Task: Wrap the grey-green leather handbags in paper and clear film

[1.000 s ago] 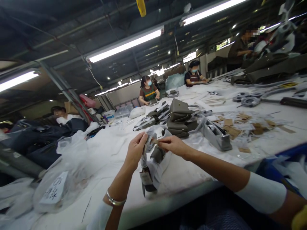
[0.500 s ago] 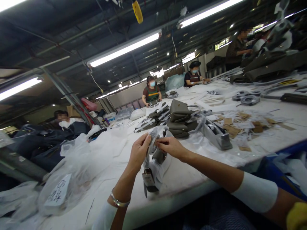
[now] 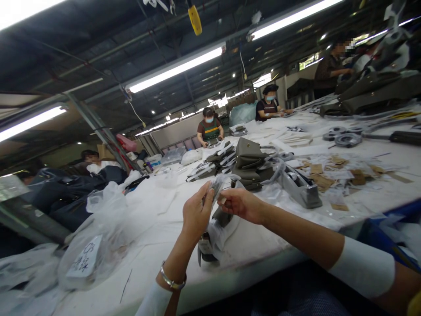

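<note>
My left hand (image 3: 197, 208) is closed on a grey strap wrapped in clear plastic (image 3: 219, 183). The strap appears to belong to a dark olive handbag (image 3: 223, 217) at the table's near edge. White wrapping (image 3: 215, 237) covers part of the bag, and a tag (image 3: 205, 245) hangs at its lower end. Beside the left fingers, my right hand (image 3: 245, 204) pinches a small pale piece (image 3: 222, 200), too small to identify. The left fingers partly hide the strap.
Olive handbags (image 3: 248, 160) are stacked just beyond my hands, with a tape dispenser (image 3: 302, 188) to their right. Brown tags (image 3: 324, 180) lie scattered farther right. A plastic bag (image 3: 108, 219) lies left. Co-workers, including a person (image 3: 210, 129), are across the table.
My right hand has turned and drawn slightly away from the left, and a pale piece now shows in its fingers. The whole view has shifted a little.
</note>
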Tool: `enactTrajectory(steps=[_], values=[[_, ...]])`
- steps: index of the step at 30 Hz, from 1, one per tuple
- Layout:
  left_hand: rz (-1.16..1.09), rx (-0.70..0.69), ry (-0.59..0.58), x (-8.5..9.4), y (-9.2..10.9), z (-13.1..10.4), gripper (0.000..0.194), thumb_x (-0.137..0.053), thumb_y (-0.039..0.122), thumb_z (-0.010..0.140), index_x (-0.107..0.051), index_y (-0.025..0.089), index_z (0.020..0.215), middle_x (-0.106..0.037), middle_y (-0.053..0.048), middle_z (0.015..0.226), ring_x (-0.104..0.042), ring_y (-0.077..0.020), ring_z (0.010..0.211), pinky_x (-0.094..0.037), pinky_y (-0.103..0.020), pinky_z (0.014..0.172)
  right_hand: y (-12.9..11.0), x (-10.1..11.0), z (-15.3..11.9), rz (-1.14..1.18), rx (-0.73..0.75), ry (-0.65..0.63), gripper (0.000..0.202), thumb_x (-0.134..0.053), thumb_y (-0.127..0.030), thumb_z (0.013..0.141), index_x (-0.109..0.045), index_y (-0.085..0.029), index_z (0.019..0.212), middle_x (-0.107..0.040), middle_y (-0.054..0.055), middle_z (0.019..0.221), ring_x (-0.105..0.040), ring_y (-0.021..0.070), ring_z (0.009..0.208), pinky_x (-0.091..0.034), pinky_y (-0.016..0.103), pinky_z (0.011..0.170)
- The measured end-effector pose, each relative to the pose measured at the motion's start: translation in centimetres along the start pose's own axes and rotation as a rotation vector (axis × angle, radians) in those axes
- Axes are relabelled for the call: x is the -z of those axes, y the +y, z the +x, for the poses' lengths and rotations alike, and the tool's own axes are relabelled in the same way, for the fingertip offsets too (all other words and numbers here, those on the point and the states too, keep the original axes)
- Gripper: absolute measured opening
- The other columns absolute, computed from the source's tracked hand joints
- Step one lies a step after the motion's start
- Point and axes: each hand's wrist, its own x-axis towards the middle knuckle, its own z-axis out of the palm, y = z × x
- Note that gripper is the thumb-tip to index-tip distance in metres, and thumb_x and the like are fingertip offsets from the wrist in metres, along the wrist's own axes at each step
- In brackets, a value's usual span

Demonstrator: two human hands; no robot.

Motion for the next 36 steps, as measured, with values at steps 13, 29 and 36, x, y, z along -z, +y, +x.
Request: enactTrajectory(steps=[13, 29, 36], values=[[-0.045, -0.104, 0.115, -1.5, 0.2, -1.1, 0.035, -0.045, 0.035, 0.100, -0.065, 0.023, 0.125, -0.063, -0.009, 0.127, -0.060, -0.0196, 0.114, -0.046, -0.035, 0.103, 2.5, -2.0, -0.1, -0.160, 0.308, 0.175, 0.032, -0.085, -0.047, 0.068, -0.076, -0.019, 0.082, -0.064, 0.001, 0.083, -0.050, 0.0104, 0.075, -0.043, 0.020, 0.065], [-0.791, 0.332, 0.100, -1.7, 0.7, -1.6, 0.035, -0.077, 0.043, 0.077, -0.073, 0.018, 0.101, -0.072, -0.005, 0.105, -0.065, -0.0180, 0.099, -0.050, -0.027, 0.088, 1.4, -1.5, -0.8, -0.242, 0.293, 0.095, 0.029, -0.083, -0.044, 0.072, -0.077, -0.017, 0.080, -0.067, 0.002, 0.080, -0.056, 0.0116, 0.074, -0.048, 0.022, 0.070], [-0.709, 0.359, 0.173, -2.0, 0.5, -1.8, 0.037, -0.075, 0.043, 0.078, -0.072, 0.017, 0.106, -0.073, -0.005, 0.097, -0.066, -0.0158, 0.085, -0.052, -0.025, 0.076, 1.5, -0.7, -2.1, 0.061, 0.161, -0.108, 0.026, -0.074, -0.043, 0.083, -0.077, -0.019, 0.092, -0.072, 0.005, 0.095, -0.064, 0.0171, 0.094, -0.051, 0.031, 0.096]])
